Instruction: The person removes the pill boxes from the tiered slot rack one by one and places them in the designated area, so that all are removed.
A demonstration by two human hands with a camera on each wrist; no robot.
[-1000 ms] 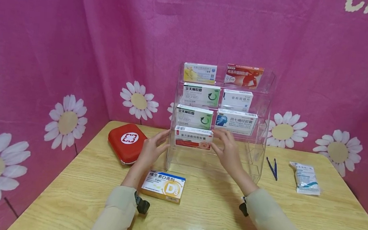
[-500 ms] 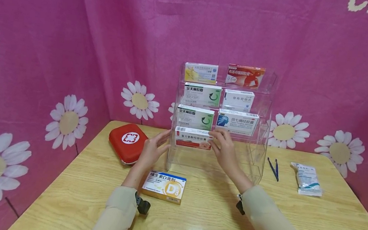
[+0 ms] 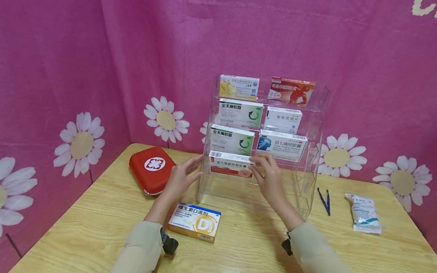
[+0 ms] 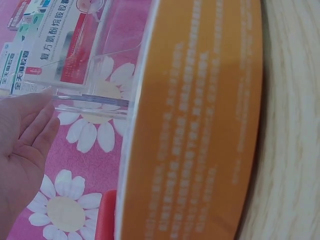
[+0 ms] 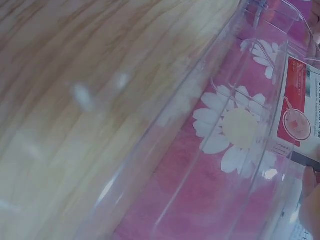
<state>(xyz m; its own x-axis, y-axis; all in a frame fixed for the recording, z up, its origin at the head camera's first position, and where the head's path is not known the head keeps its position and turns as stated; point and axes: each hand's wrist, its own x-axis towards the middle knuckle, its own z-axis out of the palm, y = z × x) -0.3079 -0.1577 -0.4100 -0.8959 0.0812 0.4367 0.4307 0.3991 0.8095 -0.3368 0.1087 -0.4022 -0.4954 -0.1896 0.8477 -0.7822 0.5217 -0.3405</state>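
A clear acrylic display rack (image 3: 233,192) stands on the table with medicine boxes in its tiers. My right hand (image 3: 271,178) pinches the right end of a white and red medicine box (image 3: 229,165) that sits in a lower left tier. In the right wrist view, part of this medicine box (image 5: 298,112) shows at the right edge, beside the fingertips. At the rack's left side, my left hand (image 3: 180,176) rests its fairly straight fingers against the edge. The left wrist view shows that hand (image 4: 25,145) with the palm turned to the camera, touching the clear edge.
An orange and white vitamin D box (image 3: 195,222) lies before the rack, between the forearms. To the left is a red zip case (image 3: 151,172). Blue tweezers (image 3: 324,202) and a wrapped white packet (image 3: 364,214) lie to the right. A pink curtain (image 3: 172,41) hangs behind.
The fingers of my right hand have shifted slightly at the right end of the white and red medicine box. My left hand has stayed at the rack's side.
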